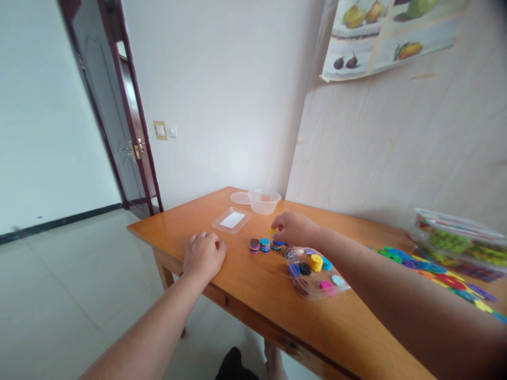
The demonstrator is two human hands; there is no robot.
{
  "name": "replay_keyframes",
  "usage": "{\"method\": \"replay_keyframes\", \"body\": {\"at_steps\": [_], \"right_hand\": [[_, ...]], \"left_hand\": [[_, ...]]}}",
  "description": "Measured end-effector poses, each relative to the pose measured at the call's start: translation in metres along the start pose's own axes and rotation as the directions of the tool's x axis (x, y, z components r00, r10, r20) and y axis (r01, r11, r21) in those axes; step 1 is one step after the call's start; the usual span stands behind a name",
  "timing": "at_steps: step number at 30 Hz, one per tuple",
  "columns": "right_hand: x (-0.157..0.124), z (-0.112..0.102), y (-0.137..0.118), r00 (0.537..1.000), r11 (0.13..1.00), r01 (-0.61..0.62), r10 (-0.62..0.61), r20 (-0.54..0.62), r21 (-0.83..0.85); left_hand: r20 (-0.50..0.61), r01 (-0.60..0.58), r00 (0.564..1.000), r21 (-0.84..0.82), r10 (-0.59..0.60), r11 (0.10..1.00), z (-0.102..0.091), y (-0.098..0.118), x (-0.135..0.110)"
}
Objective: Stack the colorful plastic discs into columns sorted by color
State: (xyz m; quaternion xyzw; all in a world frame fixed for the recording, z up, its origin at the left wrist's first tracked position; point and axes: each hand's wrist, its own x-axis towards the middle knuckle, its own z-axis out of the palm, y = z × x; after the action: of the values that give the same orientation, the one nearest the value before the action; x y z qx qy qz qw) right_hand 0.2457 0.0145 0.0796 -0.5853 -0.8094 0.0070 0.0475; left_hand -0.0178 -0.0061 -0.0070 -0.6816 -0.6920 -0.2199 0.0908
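Note:
My left hand (203, 254) rests on the wooden table (245, 285) as a loose fist, fingers curled under, nothing showing in it. My right hand (293, 228) hovers over short stacks of coloured plastic discs (264, 245) and pinches a small yellow disc (272, 231) at its fingertips. Just right of the stacks lies a clear shallow tray (317, 274) holding several loose discs in yellow, black, blue, pink and teal.
A clear bowl (264, 201) with a round lid (240, 198) and a flat clear lid with a white card (232, 220) sit at the far end. A chain of coloured pieces (435, 272) and a full plastic box (459, 240) lie at right. Door at left.

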Motion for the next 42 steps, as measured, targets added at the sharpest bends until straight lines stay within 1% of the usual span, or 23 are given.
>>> {"method": "replay_keyframes", "body": {"at_steps": [4,7,9,11,14,17,21,24,27,30,36,40,42], "right_hand": [[-0.026,-0.013,0.025,0.996,0.999,-0.018,0.021,-0.09,0.038],[-0.054,-0.017,0.042,0.99,0.997,-0.061,0.067,-0.127,0.056],[-0.071,-0.015,0.051,0.987,0.995,-0.098,0.102,-0.125,0.037],[-0.085,-0.011,0.056,0.987,0.992,-0.127,0.127,-0.097,-0.002],[-0.096,-0.003,0.059,0.988,0.987,-0.152,0.15,-0.037,-0.057],[-0.098,0.003,0.058,0.985,0.983,-0.173,0.173,-0.007,-0.066],[-0.099,0.007,0.055,0.981,0.978,-0.195,0.196,0.004,-0.069],[-0.102,0.007,0.055,0.972,0.969,-0.235,0.236,0.003,-0.073],[-0.105,0.004,0.054,0.958,0.951,-0.286,0.288,0.0,-0.118],[-0.107,0.002,0.05,0.948,0.938,-0.311,0.317,0.017,-0.154],[-0.101,0.003,0.041,0.937,0.925,-0.336,0.348,0.04,-0.179],[-0.1,0.005,0.041,0.943,0.933,-0.316,0.328,0.047,-0.173],[-0.1,0.004,0.043,0.941,0.933,-0.326,0.336,0.041,-0.155]], "left_hand": [[-0.006,-0.005,1.0,0.006,0.005,1.0,0.003,-0.002,0.002],[-0.004,-0.007,1.0,0.009,0.008,1.0,0.004,-0.003,0.003],[0.0,-0.01,1.0,0.007,0.01,1.0,0.004,-0.003,0.004],[-0.001,-0.016,1.0,0.012,0.016,1.0,0.004,-0.003,0.004],[0.001,-0.016,1.0,0.027,0.016,1.0,0.003,-0.003,0.004],[0.001,-0.013,1.0,0.028,0.013,1.0,0.002,-0.003,0.004],[0.008,-0.008,1.0,0.021,0.007,1.0,0.0,-0.003,0.004],[0.012,-0.007,1.0,0.013,0.007,1.0,0.001,-0.003,0.004],[0.008,-0.006,1.0,0.011,0.006,1.0,0.001,-0.003,0.005],[0.009,-0.002,1.0,0.015,0.002,1.0,0.002,-0.003,0.005],[0.011,-0.005,1.0,0.016,0.005,1.0,0.0,-0.003,0.005],[0.016,-0.004,1.0,0.026,0.004,1.0,-0.001,-0.002,0.004],[0.019,-0.01,1.0,0.034,0.009,0.999,-0.002,-0.002,0.004]]}}
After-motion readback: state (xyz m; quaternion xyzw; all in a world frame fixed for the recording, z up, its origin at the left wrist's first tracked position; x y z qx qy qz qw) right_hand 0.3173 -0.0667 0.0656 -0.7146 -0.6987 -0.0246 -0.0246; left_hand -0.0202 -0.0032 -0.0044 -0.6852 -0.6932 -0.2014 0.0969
